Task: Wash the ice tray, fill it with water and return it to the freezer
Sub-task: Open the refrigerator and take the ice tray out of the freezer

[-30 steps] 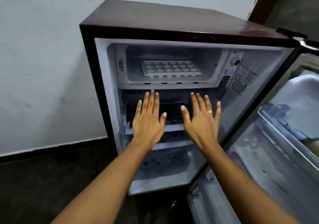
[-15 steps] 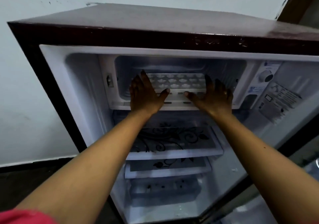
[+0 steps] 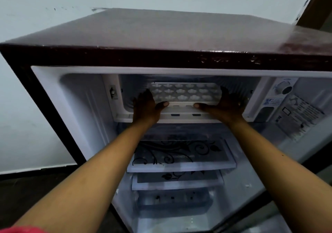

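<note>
Ice tray (image 3: 185,93) sits flat inside the freezer cmpt (image 3: 124,96), toward its back, pockets up. The pockets look pale, and I can't tell if that's ice, frost or nothing. By my read the task is at the very start. The tray isn't out yet, nothing's washed or filled, and the return to the freezer is all ahead. Step in hand looks like the pick-up, i.e. getting hold of the tray to draw it out thru the cmpt's mouth.

L hand (image 3: 145,105) is in the left part of the cmpt's mouth, palm down. Its thumb is splayed off from the other fingers w/ the tip at the tray's front rim. The other four lie close together, pointing into the cmpt at the tray's left corner. They're in shadow, so I can't tell if they hook the edge or just rest there. R hand (image 3: 226,105) mirrors it in the right part of the mouth, thumb out along the front rim. Its tip is apart from the L thumb's. The rest of its fingers are together & dark, so the grip isn't readable either. Both forearms reach up from below the cmpt, approx straight.

Thermostat dial (image 3: 283,88) is just right of the cmpt, w/ a printed label (image 3: 301,119) lower right of it. Floral-print shelves (image 3: 179,156) are under the cmpt & the fridge top (image 3: 179,33) is above it.
</note>
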Demonstrator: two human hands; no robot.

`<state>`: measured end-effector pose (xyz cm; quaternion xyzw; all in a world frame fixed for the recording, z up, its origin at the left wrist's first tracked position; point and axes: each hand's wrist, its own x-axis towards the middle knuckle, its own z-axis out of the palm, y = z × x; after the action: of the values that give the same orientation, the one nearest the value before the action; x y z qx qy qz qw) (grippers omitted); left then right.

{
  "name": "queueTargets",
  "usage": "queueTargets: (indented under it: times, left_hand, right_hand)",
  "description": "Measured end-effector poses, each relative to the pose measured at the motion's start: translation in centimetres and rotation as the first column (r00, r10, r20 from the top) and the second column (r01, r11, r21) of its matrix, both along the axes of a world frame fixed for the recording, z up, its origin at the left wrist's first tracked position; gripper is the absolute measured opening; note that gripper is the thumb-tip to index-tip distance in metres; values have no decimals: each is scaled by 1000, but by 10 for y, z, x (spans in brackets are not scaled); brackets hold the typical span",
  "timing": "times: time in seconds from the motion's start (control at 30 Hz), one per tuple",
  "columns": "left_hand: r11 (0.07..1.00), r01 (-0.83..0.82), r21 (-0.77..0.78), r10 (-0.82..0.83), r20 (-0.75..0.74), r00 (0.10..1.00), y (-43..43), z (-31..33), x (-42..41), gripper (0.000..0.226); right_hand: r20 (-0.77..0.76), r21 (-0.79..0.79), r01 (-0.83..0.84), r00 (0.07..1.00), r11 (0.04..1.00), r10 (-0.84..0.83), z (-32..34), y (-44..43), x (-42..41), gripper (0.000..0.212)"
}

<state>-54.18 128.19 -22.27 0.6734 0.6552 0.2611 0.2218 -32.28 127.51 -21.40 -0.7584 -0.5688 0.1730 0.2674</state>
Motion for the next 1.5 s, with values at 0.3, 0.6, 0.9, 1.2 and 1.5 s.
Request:
queueTargets:
  times: [0.3, 0.6, 0.9, 1.2, 1.5]
  left_hand:
    - [996, 28, 87, -51, 275, 960, -32, 2, -8, 81]
    - [986, 115, 121, -151, 358, 921, -103, 1, -26, 77]
    - [977, 195, 83, -212, 420, 882, -191, 0, -47, 81]
    - [940, 341, 32, -309, 504, 806, -282, -16, -70, 82]
    - [819, 574, -27, -432, 628, 647, -376, -26, -69, 100]
  right_hand:
    - [36, -117, 57, 998, 991, -54, 24, -51, -14, 115]
    - [-98, -102, 127, 986, 987, -137, 36, -135, -28, 114]
    - [-197, -98, 202, 956, 975, -218, 27, -237, -49, 115]
    - [-181, -103, 293, 934, 950, -308, 2, -347, -65, 143]
    - [-194, -122, 463, 856, 878, -478, -5, -488, -83, 137]
